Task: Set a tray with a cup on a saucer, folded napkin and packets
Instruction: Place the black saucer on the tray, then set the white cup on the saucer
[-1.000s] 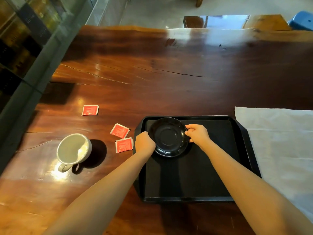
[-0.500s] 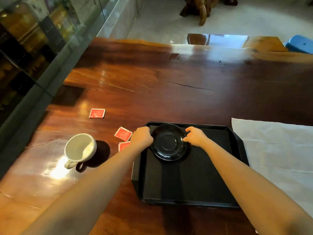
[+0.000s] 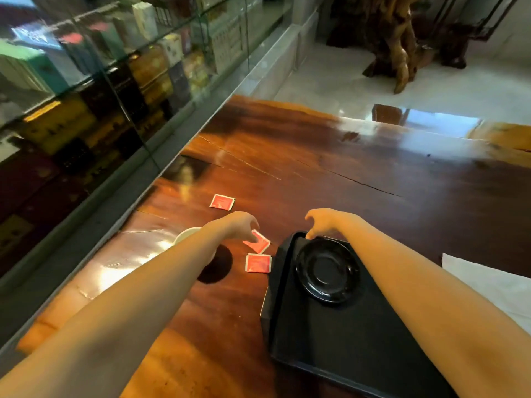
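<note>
A black saucer (image 3: pixel 327 272) lies in the far left corner of the black tray (image 3: pixel 339 340). My left hand (image 3: pixel 240 226) hovers with loose fingers over a red packet (image 3: pixel 260 244); whether it touches the packet is unclear. A second red packet (image 3: pixel 258 263) lies beside the tray, a third (image 3: pixel 221 201) farther back. The white cup (image 3: pixel 186 234) is mostly hidden behind my left forearm. My right hand (image 3: pixel 321 222) hangs relaxed over the tray's far corner, holding nothing. A white napkin (image 3: pixel 488 285) lies right of the tray.
The dark wooden table (image 3: pixel 344 179) stretches far ahead. A glass display cabinet (image 3: pixel 100 81) with boxes runs along its left edge. A carved wooden piece (image 3: pixel 399 44) stands on the pale floor beyond.
Both hands have let go of the saucer, which now rests in the tray. My left hand has moved left over the packets. The camera has swung up and left.
</note>
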Available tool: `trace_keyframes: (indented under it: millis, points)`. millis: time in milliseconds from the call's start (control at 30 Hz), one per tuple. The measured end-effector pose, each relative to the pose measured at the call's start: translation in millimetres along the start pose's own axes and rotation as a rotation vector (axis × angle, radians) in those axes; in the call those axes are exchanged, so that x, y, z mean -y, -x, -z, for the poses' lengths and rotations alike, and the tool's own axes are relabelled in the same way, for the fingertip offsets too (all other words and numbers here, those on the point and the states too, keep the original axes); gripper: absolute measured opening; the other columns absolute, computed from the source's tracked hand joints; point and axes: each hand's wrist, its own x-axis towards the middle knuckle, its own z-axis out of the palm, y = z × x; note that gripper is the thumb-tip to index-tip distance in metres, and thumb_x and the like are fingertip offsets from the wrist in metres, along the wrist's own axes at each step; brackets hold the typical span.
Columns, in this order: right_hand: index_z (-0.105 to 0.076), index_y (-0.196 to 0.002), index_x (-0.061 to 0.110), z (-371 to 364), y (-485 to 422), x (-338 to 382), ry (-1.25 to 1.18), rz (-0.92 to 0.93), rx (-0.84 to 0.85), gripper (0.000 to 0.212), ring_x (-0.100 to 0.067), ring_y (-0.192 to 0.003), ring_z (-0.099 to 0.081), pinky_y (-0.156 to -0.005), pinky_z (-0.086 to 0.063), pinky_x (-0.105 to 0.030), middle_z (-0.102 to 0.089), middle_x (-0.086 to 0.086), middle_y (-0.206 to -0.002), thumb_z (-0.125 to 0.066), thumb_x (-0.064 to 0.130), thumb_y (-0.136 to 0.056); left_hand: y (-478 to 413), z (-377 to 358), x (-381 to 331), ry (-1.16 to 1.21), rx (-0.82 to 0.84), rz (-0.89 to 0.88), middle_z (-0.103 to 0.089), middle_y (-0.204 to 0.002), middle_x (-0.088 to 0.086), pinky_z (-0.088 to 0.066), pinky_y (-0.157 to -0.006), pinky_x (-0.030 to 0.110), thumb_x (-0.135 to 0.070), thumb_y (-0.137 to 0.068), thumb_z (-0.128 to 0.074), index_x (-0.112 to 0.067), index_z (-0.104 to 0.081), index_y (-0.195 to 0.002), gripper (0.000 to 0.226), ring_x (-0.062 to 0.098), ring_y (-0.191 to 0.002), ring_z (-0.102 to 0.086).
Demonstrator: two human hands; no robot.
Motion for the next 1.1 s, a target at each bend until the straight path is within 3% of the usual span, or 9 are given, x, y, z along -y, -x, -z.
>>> trace_keyframes:
  millis: [133,267,400,500,700,800,967,1100]
  points:
    - [-0.030,-0.143,0.007,-6.1,-23.4,49.2,0.081,0.111,-0.002,0.073,-0.030,-0.134,-0.037,-0.107,-0.035,-0.038,-0.034,-0.012,-0.149,-0.066,0.029,-0.084,34.9,10.6,41.2,0.055,-0.032,0.028,-0.064,-0.122,0.007,-0.041,-0.087,0.025,-0.024,-0.082,-0.068,-0.013,-0.057,-0.123,0.044,0.022,-0.109,-0.059]
    - [-0.035,-0.140,0.008,-19.1,-42.0,90.3,0.120,0.178,0.033,0.069,-0.030,-0.120,-0.052,-0.097,-0.047,-0.039,-0.046,-0.013,-0.140,-0.068,0.021,-0.081,78.3,7.0,82.7,0.224,-0.053,0.079,-0.066,-0.116,0.002,-0.045,-0.081,0.025,-0.027,-0.081,-0.067,-0.022,-0.061,-0.117,0.036,0.018,-0.099,-0.060]
    - [-0.035,-0.139,0.007,-33.5,-54.3,125.3,0.180,0.245,0.067,0.069,-0.030,-0.127,-0.044,-0.102,-0.040,-0.037,-0.042,-0.013,-0.144,-0.069,0.022,-0.081,118.7,-14.1,127.1,0.332,0.054,0.202,-0.063,-0.115,-0.004,-0.049,-0.074,0.021,-0.029,-0.082,-0.066,-0.024,-0.058,-0.120,0.040,0.016,-0.099,-0.059]
    - [-0.033,-0.141,0.010,-47.9,-63.7,142.6,0.207,0.272,0.093,0.071,-0.030,-0.128,-0.044,-0.103,-0.040,-0.038,-0.040,-0.013,-0.145,-0.068,0.023,-0.081,134.6,-34.2,156.3,0.368,0.077,0.286,-0.061,-0.118,-0.003,-0.053,-0.080,0.024,-0.028,-0.085,-0.064,-0.023,-0.057,-0.122,0.038,0.016,-0.103,-0.059]
    - [-0.030,-0.141,0.011,-74.9,-79.2,158.7,0.190,0.264,0.096,0.074,-0.031,-0.127,-0.044,-0.102,-0.041,-0.040,-0.039,-0.014,-0.144,-0.069,0.026,-0.080,122.1,-67.5,193.7,0.394,-0.027,0.397,-0.058,-0.127,0.004,-0.052,-0.088,0.029,-0.030,-0.084,-0.064,-0.017,-0.050,-0.130,0.050,0.020,-0.107,-0.057]
    - [-0.030,-0.141,0.008,-86.6,-85.5,160.5,0.092,0.277,0.066,0.073,-0.030,-0.125,-0.045,-0.098,-0.039,-0.037,-0.041,-0.015,-0.142,-0.068,0.030,-0.082,106.4,-82.7,197.7,0.529,-0.104,0.405,-0.056,-0.131,0.004,-0.052,-0.089,0.033,-0.030,-0.082,-0.066,-0.020,-0.044,-0.135,0.058,0.022,-0.111,-0.056]
    - [-0.034,-0.138,0.009,-104.3,-94.2,160.4,-0.106,0.338,0.007,0.077,-0.029,-0.125,-0.044,-0.105,-0.039,-0.043,-0.043,-0.014,-0.140,-0.075,0.025,-0.075,82.8,-102.7,197.1,0.709,-0.276,0.335,-0.055,-0.134,0.004,-0.044,-0.091,0.029,-0.024,-0.077,-0.073,-0.022,-0.040,-0.138,0.070,0.019,-0.113,-0.057]
    - [-0.041,-0.135,0.013,-110.5,-98.7,167.2,-0.287,0.475,-0.028,0.077,-0.025,-0.125,-0.045,-0.106,-0.036,-0.050,-0.049,-0.009,-0.137,-0.080,0.016,-0.068,71.3,-107.8,193.5,0.807,-0.430,0.255,-0.060,-0.128,0.001,-0.047,-0.097,0.038,-0.011,-0.071,-0.075,-0.023,-0.047,-0.134,0.070,0.017,-0.110,-0.059]
